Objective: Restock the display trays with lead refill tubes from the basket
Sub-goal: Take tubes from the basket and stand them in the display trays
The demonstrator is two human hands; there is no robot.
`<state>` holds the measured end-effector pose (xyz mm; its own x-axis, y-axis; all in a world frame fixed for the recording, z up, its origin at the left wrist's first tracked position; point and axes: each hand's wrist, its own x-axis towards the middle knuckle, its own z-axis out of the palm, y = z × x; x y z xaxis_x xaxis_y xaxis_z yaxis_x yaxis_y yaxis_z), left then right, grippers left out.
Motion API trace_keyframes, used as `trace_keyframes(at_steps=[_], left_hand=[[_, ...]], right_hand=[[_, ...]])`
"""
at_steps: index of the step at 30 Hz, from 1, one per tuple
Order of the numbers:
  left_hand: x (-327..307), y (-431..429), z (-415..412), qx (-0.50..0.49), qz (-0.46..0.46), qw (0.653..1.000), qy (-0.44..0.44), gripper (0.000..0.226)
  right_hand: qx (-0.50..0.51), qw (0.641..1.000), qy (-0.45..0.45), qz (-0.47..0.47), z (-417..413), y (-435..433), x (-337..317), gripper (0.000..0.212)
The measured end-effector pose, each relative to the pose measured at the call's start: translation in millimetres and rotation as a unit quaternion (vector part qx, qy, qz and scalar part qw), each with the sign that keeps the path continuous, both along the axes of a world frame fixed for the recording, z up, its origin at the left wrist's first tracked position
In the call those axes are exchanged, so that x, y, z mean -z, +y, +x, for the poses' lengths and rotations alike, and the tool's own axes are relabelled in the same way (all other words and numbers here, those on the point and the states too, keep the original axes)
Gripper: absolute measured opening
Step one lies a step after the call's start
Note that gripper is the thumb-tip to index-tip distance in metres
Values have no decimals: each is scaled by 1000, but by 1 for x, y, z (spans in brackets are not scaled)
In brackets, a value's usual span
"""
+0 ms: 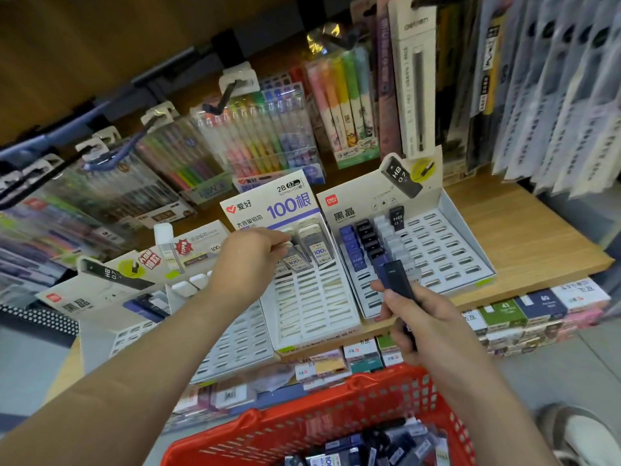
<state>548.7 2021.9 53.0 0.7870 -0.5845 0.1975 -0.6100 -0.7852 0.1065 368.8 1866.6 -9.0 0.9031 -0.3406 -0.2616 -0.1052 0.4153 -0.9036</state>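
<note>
My left hand [250, 260] reaches into the middle display tray [316, 307] and pinches a clear lead refill tube [295, 258] at the tray's top rows, beside another clear tube [317, 247]. In front of the right display tray [447, 250], my right hand [411, 317] grips a few dark blue refill tubes [396, 279]. That tray has rows of blue, black and clear tubes [366, 243] in its left columns. The red basket [336, 422] sits below at the bottom edge, with several tubes [363, 452] inside.
A third display tray [235, 344] lies at the left under my left forearm. Packs of coloured pens [265, 136] hang above on hooks. The wooden shelf [524, 243] extends to the right. Small boxes [524, 314] are stacked below the shelf edge. A shoe [584, 435] shows bottom right.
</note>
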Motion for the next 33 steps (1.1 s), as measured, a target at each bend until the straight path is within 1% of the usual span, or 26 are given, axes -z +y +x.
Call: trace_keyframes(at_steps=[2,4,8,10,12,14,15,16,17,18,19,20,21,22,24,26,28,29,30,31,32,33], left_hand=[[8,-1,3,17,-1,1000,-17,25],[12,-3,5,3,-12,999,-31,24],[11,-8,9,-31,-50,997,-55,8],[13,-7,13,-21,-29,996,-88,10],[15,-4,15,-15,-6,994,-107,13],[13,-4,8,-26,-32,995,-89,15],[11,-4,0,-37,-62,995,-63,17],[8,-6,-12,-47,-101,994,-17,17],[4,-8,-26,-57,-149,986,56,17],[0,-10,-44,-62,-205,965,153,16],[-3,-14,-62,-59,-261,929,255,16],[-4,-16,-80,-52,-304,890,334,19],[-5,-18,-95,-46,-327,862,384,25],[-3,-19,-107,-44,-342,841,416,31],[1,-21,-121,-69,-376,812,440,39],[3,-20,-127,-109,-405,799,430,39],[4,-18,-131,-135,-440,790,405,34],[4,-16,-132,-150,-469,776,394,31],[3,-14,-132,-166,-499,758,386,28],[3,-12,-132,-182,-528,738,379,27],[2,-10,-132,-196,-554,716,377,28],[2,-9,-133,-205,-576,695,379,30]], right_hand=[[-6,1000,5,27,0,-1,1,24],[-16,999,1,39,-1,-2,1,26],[-20,999,-14,40,-1,2,0,20],[-12,998,-16,59,-1,4,-2,14],[-10,996,-17,91,-2,6,-3,14],[-13,994,-15,107,-2,7,-3,20],[-17,994,-12,106,-3,7,-4,25],[-22,995,-8,102,-3,8,-4,30],[-27,995,-5,95,-3,8,-5,33],[-33,996,-2,87,-3,9,-5,34],[-39,996,0,79,-3,9,-6,35],[-49,996,1,71,-3,10,-7,36],[-60,996,1,61,-3,12,-8,37],[-69,996,-1,48,-3,12,-9,36],[-88,996,-6,18,-4,12,-11,28],[-121,992,-5,-24,-4,10,-12,18],[-145,987,1,-62,-4,10,-13,19],[-144,988,1,-56,-4,11,-12,22],[-130,991,0,-25,-4,12,-12,25],[-111,993,-8,27,-3,13,-11,26],[-90,992,-22,79,-3,14,-10,21],[-72,990,-39,117,-2,15,-9,12]])
